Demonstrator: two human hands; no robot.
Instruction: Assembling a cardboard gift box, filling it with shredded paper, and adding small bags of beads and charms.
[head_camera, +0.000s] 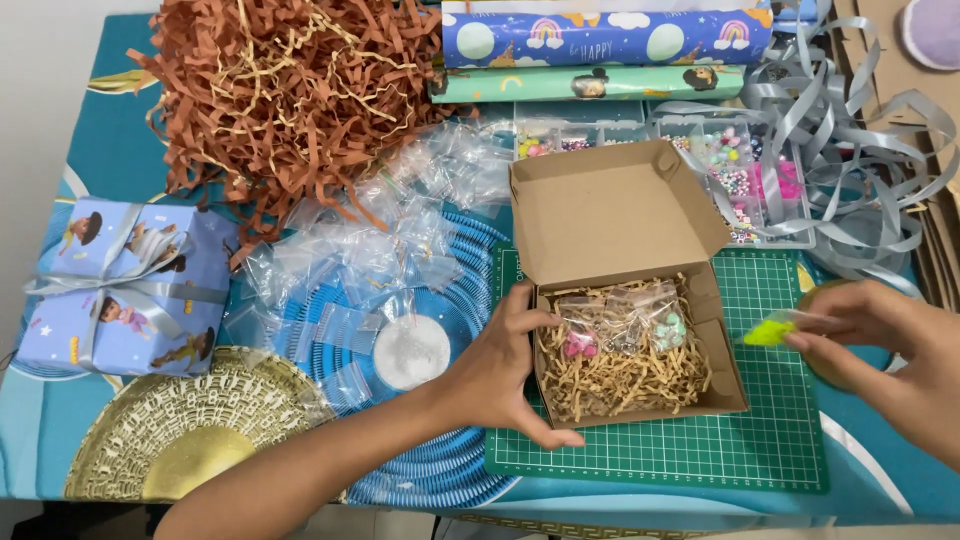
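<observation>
On the green cutting mat, the left hand grips the open cardboard box at its left wall, fingers clamped, while just right of it the right hand pinches a small bag of yellow-green beads.

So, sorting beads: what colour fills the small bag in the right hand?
Neon yellow-green, head view.
</observation>
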